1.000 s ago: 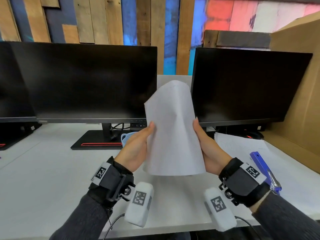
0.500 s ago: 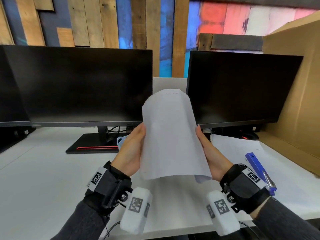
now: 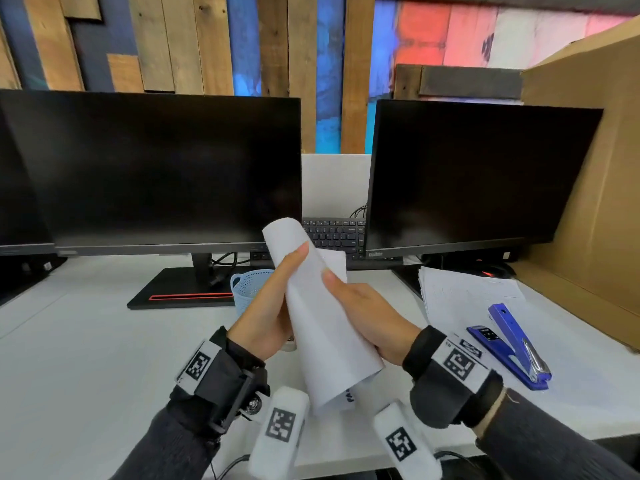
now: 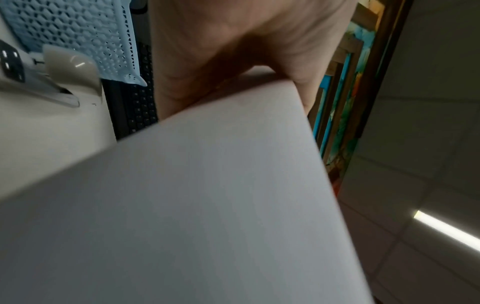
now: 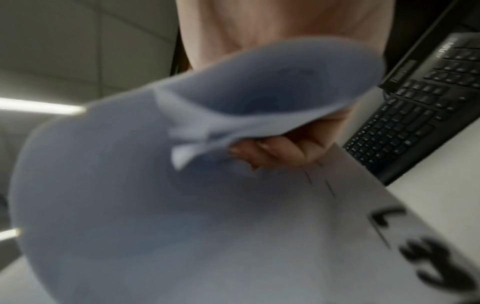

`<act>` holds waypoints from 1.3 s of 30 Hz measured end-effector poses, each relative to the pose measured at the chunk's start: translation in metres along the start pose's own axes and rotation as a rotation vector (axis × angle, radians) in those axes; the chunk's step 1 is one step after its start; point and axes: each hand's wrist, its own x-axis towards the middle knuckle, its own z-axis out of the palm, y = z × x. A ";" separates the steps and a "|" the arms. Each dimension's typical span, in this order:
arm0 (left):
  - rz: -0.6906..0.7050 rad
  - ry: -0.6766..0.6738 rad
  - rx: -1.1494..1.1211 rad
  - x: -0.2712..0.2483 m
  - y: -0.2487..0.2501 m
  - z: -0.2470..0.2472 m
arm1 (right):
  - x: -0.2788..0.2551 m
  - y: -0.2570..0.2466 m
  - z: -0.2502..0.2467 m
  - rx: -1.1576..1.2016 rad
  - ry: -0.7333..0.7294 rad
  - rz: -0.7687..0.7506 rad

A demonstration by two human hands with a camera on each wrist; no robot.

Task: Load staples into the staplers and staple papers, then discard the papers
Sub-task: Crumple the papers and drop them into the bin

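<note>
White papers are folded over lengthwise into a narrow roll above the desk, held between both hands. My left hand grips the roll's left side, thumb on top. My right hand grips its right side, fingers curled under the sheets. The left wrist view shows the paper filling most of the frame under my palm. A blue stapler lies open on the desk at the right, next to a stack of papers. A white stapler lies beside the basket.
A light blue basket stands behind my left hand. Two black monitors and a keyboard line the back of the white desk. A large cardboard box walls the right side.
The wide, arched sheets have been pressed together into a narrow roll. Both hands moved closer together and lower, uncovering the keyboard behind.
</note>
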 end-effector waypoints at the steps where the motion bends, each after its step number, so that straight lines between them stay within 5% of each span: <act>1: 0.017 0.011 -0.017 0.000 0.001 0.000 | 0.000 0.001 0.003 -0.030 0.000 -0.025; 8: 0.096 0.102 -0.098 0.003 0.003 -0.007 | 0.003 0.008 0.005 -0.267 0.111 -0.126; 21: 0.285 0.272 -0.223 0.001 0.006 -0.008 | -0.011 0.009 0.012 -1.020 0.665 -0.513; 27: 0.302 0.314 -0.338 0.002 0.009 -0.012 | -0.025 0.015 0.021 -1.280 0.429 -0.683; 32: 0.278 0.190 -0.419 0.003 0.011 -0.018 | -0.021 0.028 0.015 -1.467 0.411 -0.734; 36: 0.313 0.013 -0.467 -0.001 0.014 -0.013 | -0.017 0.029 0.008 -1.331 0.409 -0.781; 39: 0.310 -0.058 -0.426 -0.003 0.010 -0.009 | -0.020 0.027 0.004 -1.039 0.247 -0.743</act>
